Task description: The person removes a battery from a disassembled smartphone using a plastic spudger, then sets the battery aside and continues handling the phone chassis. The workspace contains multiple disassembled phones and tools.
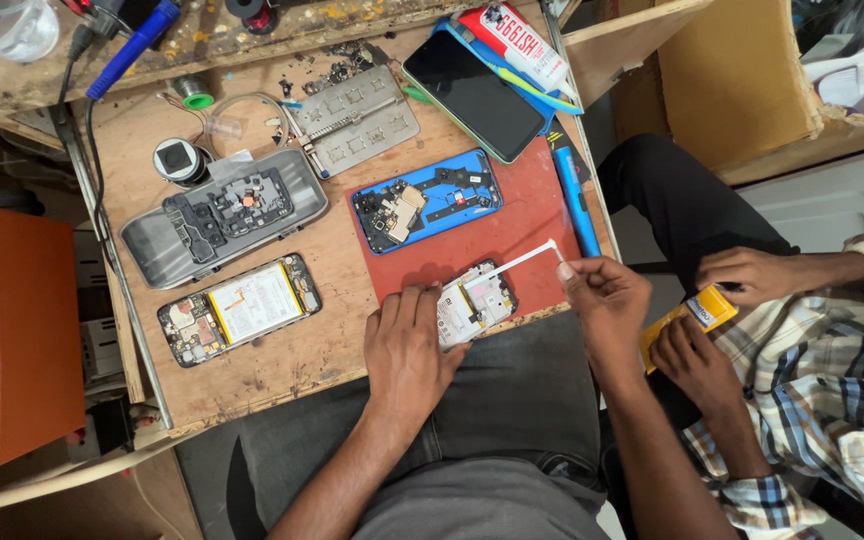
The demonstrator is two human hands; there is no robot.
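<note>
My left hand lies flat on the near end of an opened phone at the front edge of the wooden workbench, pinning it down. My right hand pinches the end of a thin white strip that stretches from the phone up and to the right, over the red mat. On the mat beyond sits a blue phone back with loose black parts and a board on it.
Left of my hands lie another opened phone with its battery and a grey back cover holding parts. A dark-screened phone, a metal jig plate and a blue tool lie farther back. At right another person's hands hold a yellow packet.
</note>
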